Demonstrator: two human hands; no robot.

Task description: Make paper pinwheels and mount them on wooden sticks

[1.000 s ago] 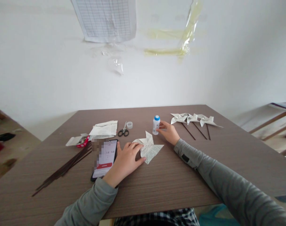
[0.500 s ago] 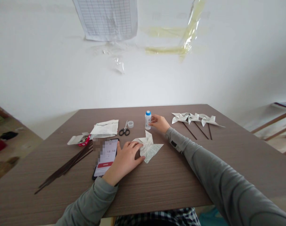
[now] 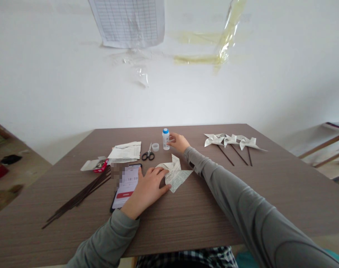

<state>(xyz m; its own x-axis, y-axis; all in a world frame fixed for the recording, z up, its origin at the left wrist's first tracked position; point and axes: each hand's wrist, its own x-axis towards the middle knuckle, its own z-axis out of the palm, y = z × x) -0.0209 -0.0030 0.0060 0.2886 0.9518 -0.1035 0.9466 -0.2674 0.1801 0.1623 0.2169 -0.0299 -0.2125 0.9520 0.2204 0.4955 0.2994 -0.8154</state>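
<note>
A pinwheel (image 3: 178, 177) folded from printed paper lies on the table in front of me. My left hand (image 3: 149, 189) holds it at its left side, thumb and fingers pressed on the paper and hiding part of it. Beyond it stands a small white glue bottle (image 3: 165, 140) with a blue top, upright. My right hand (image 3: 180, 143) has its fingers closed on the bottle's right side. To the bottle's left are a clear round cap (image 3: 155, 147) and black-handled scissors (image 3: 148, 156).
A phone (image 3: 126, 190) lies beside my left wrist. Further left are paper sheets (image 3: 126, 152), a small red box (image 3: 101, 165) and dark thin sticks (image 3: 77, 199). Three paper pinwheels on sticks (image 3: 230, 140) lie at the right back. A wall (image 3: 169, 100) rises behind the table.
My right hand has moved left with the glue bottle, which now stands closer to the clear cap. My left hand and the paper pinwheel have stayed in place.
</note>
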